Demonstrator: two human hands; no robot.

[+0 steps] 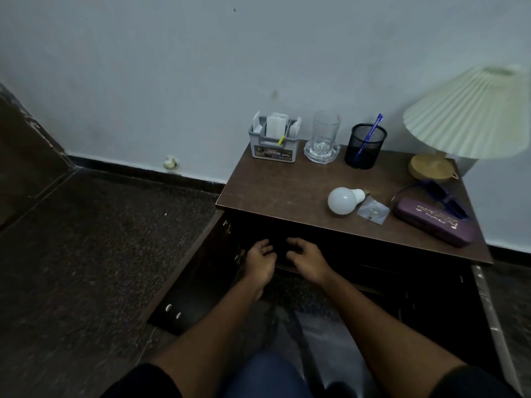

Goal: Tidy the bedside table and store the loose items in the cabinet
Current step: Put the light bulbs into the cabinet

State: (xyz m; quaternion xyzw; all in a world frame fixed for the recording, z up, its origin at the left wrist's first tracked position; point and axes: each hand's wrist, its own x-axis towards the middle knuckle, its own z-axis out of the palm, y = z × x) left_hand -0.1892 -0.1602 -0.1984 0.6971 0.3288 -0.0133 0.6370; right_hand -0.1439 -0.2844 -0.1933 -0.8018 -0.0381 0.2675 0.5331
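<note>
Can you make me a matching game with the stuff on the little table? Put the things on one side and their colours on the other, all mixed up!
Things:
1. light bulb
2. pen
3. glass
4. case

Colours:
A. purple
B. white
C. blue
D. see-through

Right pairs: 1-B, 2-C, 3-D, 4-A.
</note>
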